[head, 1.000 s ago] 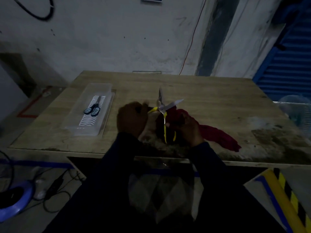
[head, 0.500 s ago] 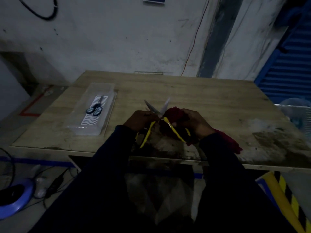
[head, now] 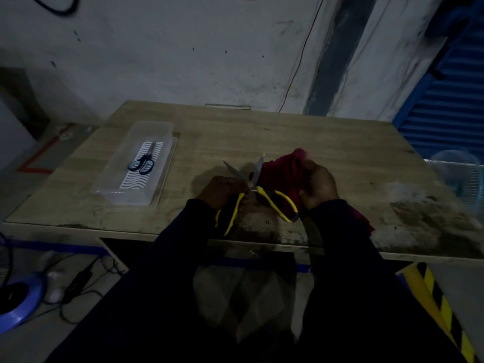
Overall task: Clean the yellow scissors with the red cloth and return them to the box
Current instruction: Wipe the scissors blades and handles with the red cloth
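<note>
Above near edge of counter (head: pixel 301 132), yellow scissors (head: pixel 258 196) held blades splayed; left hand (head: pixel 222 191) pinches one handle; right hand (head: pixel 318 188) bunches red cloth (head: pixel 284 174) beside blade; risk: exposed edges nick fingers, snag cloth; loose handle swings; box (head: pixel 138 163) well left.

The yellow-handled scissors (head: pixel 258 191) pair dull grey metal blades with smooth plastic handle loops, while the dark red cloth (head: pixel 284 174) bunched at their 3 o'clock side looks soft, matt and creased. The pale wood-grain table (head: pixel 288 134) is matt, turning stained and rough along its near edge. At 9 o'clock, the clear plastic box (head: pixel 146 132) has a faintly glossy, translucent wall, and the blue-handled scissors (head: pixel 142 163) inside it show smooth plastic grips.
</note>
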### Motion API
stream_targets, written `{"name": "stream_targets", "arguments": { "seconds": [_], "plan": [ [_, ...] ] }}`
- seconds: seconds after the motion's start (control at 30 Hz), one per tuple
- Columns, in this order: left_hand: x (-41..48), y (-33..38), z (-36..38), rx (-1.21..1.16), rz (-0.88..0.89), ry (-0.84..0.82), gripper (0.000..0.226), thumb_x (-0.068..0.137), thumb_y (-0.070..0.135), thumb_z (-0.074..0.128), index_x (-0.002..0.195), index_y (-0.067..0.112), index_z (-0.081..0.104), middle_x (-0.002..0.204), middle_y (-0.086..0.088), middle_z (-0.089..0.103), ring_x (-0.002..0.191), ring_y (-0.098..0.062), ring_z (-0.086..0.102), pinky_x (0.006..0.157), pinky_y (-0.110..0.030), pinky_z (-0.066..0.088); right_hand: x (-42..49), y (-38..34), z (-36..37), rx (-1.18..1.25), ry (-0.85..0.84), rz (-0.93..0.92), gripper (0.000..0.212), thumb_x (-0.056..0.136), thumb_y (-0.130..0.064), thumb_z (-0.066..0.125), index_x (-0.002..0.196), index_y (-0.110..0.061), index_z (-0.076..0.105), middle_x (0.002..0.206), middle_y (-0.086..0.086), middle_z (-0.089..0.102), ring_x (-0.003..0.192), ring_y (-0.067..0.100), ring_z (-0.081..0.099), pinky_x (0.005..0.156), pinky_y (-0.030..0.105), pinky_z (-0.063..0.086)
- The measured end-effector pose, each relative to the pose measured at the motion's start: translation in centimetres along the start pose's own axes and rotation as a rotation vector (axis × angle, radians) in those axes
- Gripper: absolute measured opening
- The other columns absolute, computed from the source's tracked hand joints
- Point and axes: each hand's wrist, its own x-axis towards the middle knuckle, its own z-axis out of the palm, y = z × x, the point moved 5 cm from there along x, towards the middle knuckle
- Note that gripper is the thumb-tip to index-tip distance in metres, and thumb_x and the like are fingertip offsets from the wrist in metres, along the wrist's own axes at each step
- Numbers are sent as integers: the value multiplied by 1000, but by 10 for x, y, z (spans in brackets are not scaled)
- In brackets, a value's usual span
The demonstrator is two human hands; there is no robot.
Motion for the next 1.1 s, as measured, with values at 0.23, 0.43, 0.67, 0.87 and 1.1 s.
{"name": "stream_targets", "arguments": {
  "seconds": [0.23,0.43,0.67,0.87,1.1],
  "plan": [
    [5,-3,-5,33,105,45,29,82,-4,68,60,14,77,55,-5,67,51,-11,60,54,-18,49,-10,25,26,-319,-152,26,19,84,1,64,101,10,66,101,27,63,93,39,61,94,55,49],
    [9,-3,-2,66,167,1,38,81,-4,69,58,25,77,58,8,69,59,0,59,62,-17,49,-9,25,44,-632,9,-206,16,74,14,73,83,2,67,55,2,66,46,7,64,45,20,52],
    [0,3,2,77,182,-8,18,82,-3,69,69,8,71,45,5,62,44,0,55,49,-16,44,1,28,40,-565,66,-174,21,73,6,77,91,11,70,73,17,71,70,27,72,69,35,61],
    [-3,1,7,64,135,-6,22,82,0,71,60,3,71,42,-3,59,37,-8,51,44,-17,41,0,22,37,-748,113,-232,22,80,-8,77,97,6,72,95,17,72,87,25,69,70,22,54],
    [-1,-1,5,101,141,15,25,79,8,76,55,13,73,43,-3,60,40,-9,51,46,-21,41,-8,32,37,-721,124,-247,7,75,3,77,77,-2,72,72,7,68,66,17,67,65,24,58]
  ]
}}
